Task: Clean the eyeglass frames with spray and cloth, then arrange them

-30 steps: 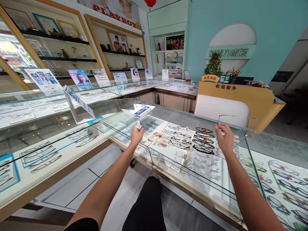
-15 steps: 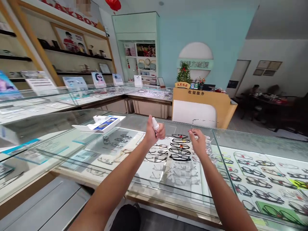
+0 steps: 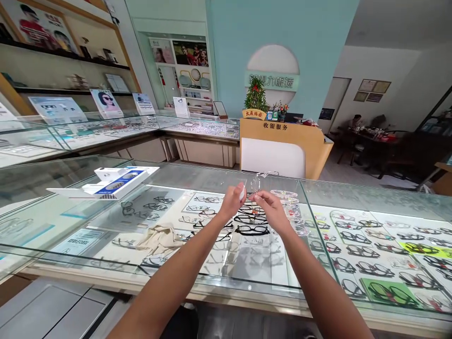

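**Both hands meet over a glass showcase of spectacles**

A person's left hand and right hand come together above the glass surface of a long display case in an optician's shop. The left hand's fingers are curled shut around a small white bottle, whose tip shows just past the knuckles. The right hand's fingers are pinched on a pair of thin, nearly clear glasses, held up just beside the bottle and above the pane. Whether bottle and lens touch cannot be told.

Under the glass, directly below the hands, lie rows of black frames on white cards. A crumpled beige cloth sits inside the case to the left, and a green tray of dark frames lies at the far right. On top of the glass, well to the left of the hands, rests a flat white box with a blue label.

Beyond the case stands a wooden cashier desk with a white front panel, topped by a small green potted tree. More glass counters run along the left wall, with slanted printed cards standing on them.
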`<control>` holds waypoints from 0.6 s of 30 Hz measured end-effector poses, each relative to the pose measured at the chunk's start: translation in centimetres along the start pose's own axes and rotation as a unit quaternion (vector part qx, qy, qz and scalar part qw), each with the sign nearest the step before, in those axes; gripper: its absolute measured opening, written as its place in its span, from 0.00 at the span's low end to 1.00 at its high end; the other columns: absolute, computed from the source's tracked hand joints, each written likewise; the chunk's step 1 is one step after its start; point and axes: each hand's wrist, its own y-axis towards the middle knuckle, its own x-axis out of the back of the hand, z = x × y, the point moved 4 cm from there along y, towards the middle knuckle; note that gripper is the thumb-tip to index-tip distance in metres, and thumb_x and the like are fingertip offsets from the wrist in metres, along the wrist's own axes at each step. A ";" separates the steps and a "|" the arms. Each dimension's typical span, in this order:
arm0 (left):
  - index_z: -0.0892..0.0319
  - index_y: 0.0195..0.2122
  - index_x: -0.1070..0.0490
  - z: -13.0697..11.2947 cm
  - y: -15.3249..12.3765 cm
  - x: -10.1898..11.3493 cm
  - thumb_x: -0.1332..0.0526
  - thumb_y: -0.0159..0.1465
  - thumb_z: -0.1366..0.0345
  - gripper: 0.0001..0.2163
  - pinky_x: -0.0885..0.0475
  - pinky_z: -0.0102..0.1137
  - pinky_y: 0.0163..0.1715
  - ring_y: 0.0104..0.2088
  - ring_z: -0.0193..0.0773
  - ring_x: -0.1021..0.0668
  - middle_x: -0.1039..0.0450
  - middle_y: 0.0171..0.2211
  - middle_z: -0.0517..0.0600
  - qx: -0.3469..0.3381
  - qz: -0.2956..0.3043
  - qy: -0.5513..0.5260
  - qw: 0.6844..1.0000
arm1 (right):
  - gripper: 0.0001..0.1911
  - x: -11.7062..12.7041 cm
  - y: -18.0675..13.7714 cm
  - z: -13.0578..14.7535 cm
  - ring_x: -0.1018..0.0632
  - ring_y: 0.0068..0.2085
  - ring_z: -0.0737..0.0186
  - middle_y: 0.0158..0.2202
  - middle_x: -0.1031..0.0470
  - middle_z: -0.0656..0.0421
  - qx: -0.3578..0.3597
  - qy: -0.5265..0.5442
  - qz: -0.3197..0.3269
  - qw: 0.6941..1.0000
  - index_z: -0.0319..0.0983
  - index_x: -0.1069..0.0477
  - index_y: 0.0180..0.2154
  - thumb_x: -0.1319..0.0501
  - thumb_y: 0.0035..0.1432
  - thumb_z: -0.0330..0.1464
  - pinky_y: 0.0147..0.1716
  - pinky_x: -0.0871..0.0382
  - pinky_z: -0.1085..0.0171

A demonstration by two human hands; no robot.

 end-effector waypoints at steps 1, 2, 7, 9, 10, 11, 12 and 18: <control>0.55 0.14 0.40 0.1 -0.1 0.1 0.50 0.65 0.30 0.36 0.46 0.34 0.20 0.17 0.33 0.41 0.49 0.13 0.46 0.001 -0.001 0.006 1.000 | 0.19 -0.2 0.0 0.1 0.24 0.43 0.55 0.37 0.21 0.59 -0.009 0.009 0.011 1.000 0.44 0.20 0.36 0.36 0.67 0.51 0.47 0.31 0.58; 0.55 0.14 0.40 0.1 -0.1 0.1 0.50 0.66 0.30 0.35 0.46 0.34 0.20 0.17 0.33 0.40 0.48 0.13 0.47 0.001 0.000 0.011 1.000 | 0.19 -0.4 -0.1 0.1 0.24 0.43 0.55 0.37 0.21 0.59 -0.015 0.014 0.019 1.000 0.44 0.20 0.35 0.35 0.66 0.52 0.47 0.32 0.58; 0.55 0.15 0.40 0.2 -0.1 0.1 0.50 0.65 0.29 0.36 0.44 0.33 0.21 0.19 0.33 0.40 0.45 0.14 0.47 0.002 0.001 0.019 1.000 | 0.21 -1.0 -0.3 0.6 0.24 0.43 0.55 0.37 0.21 0.58 -0.023 0.023 0.045 0.998 0.44 0.20 0.34 0.34 0.65 0.54 0.47 0.32 0.58; 0.56 0.15 0.40 0.2 -0.1 0.1 0.49 0.63 0.27 0.36 0.45 0.33 0.21 0.20 0.33 0.39 0.43 0.14 0.48 0.000 0.003 0.020 1.000 | 0.21 -1.3 -0.3 0.7 0.23 0.43 0.55 0.37 0.20 0.58 -0.026 0.028 0.055 0.998 0.44 0.21 0.33 0.34 0.64 0.54 0.48 0.31 0.58; 0.56 0.15 0.40 0.2 -0.2 0.1 0.49 0.63 0.27 0.36 0.45 0.32 0.21 0.20 0.33 0.39 0.42 0.15 0.48 0.000 0.004 0.020 1.000 | 0.21 -1.5 -0.4 0.8 0.22 0.44 0.54 0.38 0.20 0.58 -0.026 0.031 0.059 0.997 0.44 0.21 0.33 0.34 0.64 0.54 0.48 0.31 0.58; 0.56 0.15 0.40 0.2 -0.2 0.1 0.49 0.62 0.26 0.36 0.45 0.32 0.21 0.20 0.33 0.39 0.42 0.15 0.48 -0.001 0.006 0.020 1.000 | 0.21 -1.6 -0.4 0.8 0.21 0.44 0.54 0.38 0.19 0.59 -0.025 0.031 0.061 0.997 0.44 0.21 0.33 0.34 0.65 0.54 0.48 0.30 0.57; 0.56 0.15 0.40 0.2 -0.3 0.1 0.49 0.62 0.26 0.36 0.45 0.32 0.21 0.20 0.33 0.39 0.42 0.15 0.48 -0.001 0.007 0.019 1.000 | 0.21 -1.6 -0.4 0.8 0.21 0.45 0.53 0.38 0.19 0.59 -0.024 0.030 0.063 0.997 0.44 0.21 0.33 0.35 0.65 0.54 0.49 0.30 0.57; 0.56 0.14 0.41 0.5 -0.2 -0.1 0.51 0.66 0.28 0.37 0.46 0.32 0.21 0.18 0.32 0.41 0.46 0.14 0.46 -0.005 0.024 0.032 0.999 | 0.20 -0.5 -0.1 0.4 0.20 0.46 0.52 0.41 0.17 0.57 -0.029 0.029 0.018 0.999 0.45 0.22 0.35 0.36 0.65 0.54 0.49 0.26 0.56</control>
